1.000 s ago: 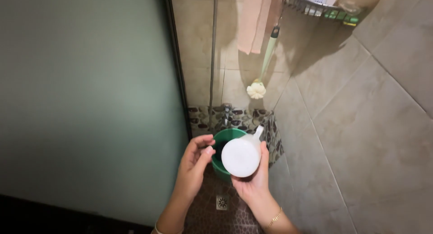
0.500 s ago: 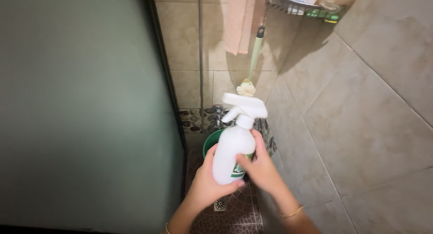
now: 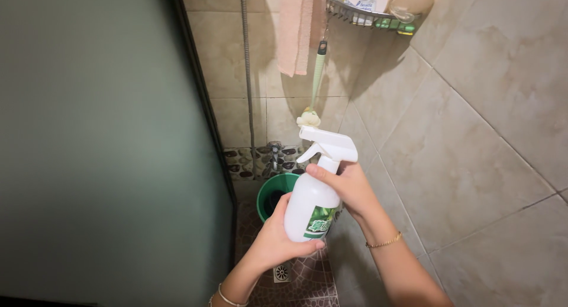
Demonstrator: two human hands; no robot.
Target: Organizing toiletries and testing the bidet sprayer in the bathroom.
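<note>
Both hands grip the white spray bottle (image 3: 312, 209) — left hand (image 3: 278, 239) cupping its base, right hand (image 3: 349, 188) wrapped near the neck — and could likely drop it into the green bucket (image 3: 273, 194) below if wet.

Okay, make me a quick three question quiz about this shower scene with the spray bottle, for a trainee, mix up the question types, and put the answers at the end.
1. True or false: the white spray bottle stands on the floor.
2. Which hand grips the bottle near its neck? A) left hand B) right hand
3. Fill in: below the bottle, by the wall tap, sits a green ____.

Key
1. False; both hands hold it upright in the air.
2. B; the left hand cups the base.
3. Bucket.
</note>
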